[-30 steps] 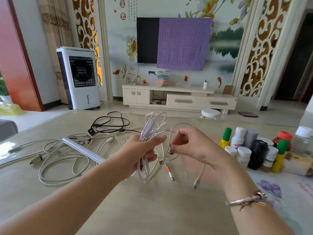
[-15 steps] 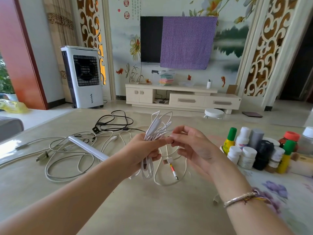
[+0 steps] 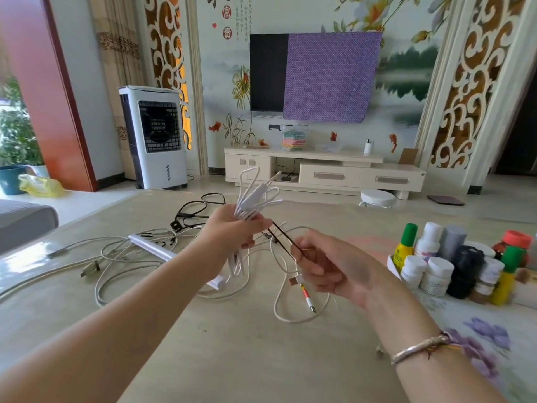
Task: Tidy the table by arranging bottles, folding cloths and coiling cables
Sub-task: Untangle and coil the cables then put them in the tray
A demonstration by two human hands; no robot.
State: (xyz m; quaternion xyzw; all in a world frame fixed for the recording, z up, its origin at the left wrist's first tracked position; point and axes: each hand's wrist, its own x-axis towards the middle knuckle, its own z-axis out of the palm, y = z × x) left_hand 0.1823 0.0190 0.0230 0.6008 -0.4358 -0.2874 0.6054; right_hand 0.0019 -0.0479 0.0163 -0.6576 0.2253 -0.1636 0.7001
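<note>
My left hand (image 3: 232, 234) grips a bundle of looped white cable (image 3: 255, 196) above the table, its loops sticking up past the fingers. A thin dark band (image 3: 283, 237) stretches taut from the bundle down to my right hand (image 3: 322, 267), which pinches its end. More white cable (image 3: 286, 289) trails under both hands, ending in a red and white plug (image 3: 306, 295). A cluster of bottles (image 3: 453, 263) stands at the right. A black cable (image 3: 197, 207) lies further back.
Tangled white cables (image 3: 116, 257) and a white bar-shaped device (image 3: 154, 248) lie left of my hands on the beige table (image 3: 232, 344). A floral cloth (image 3: 479, 344) covers the right side. A grey seat (image 3: 23, 219) sits at the left edge.
My right hand has drawn back toward me and to the right, pulling a thin dark band taut from the bundle. The left hand raised the bundle slightly.
</note>
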